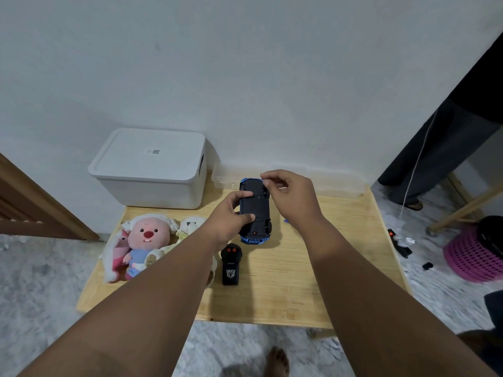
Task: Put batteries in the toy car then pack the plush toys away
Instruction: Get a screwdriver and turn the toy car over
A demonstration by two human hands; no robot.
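A blue toy car (255, 210) lies upside down over the wooden table (299, 268), its black underside facing me. My left hand (230, 213) grips the car's left side, thumb across the underside. My right hand (288, 191) hovers at the car's far right corner with thumb and forefinger pinched together; whether they hold anything I cannot make out. A pink plush with a white hood (144, 240) and a white plush (190, 225) lie together at the table's left. A white lidded storage box (149, 167) stands at the back left.
A black remote control (231, 263) lies near the car. A clear plastic tray (313, 180) sits against the wall. A small blue object (286, 220) lies by my right wrist. A pink basket (473, 257) and another person's legs (435, 159) are at the right.
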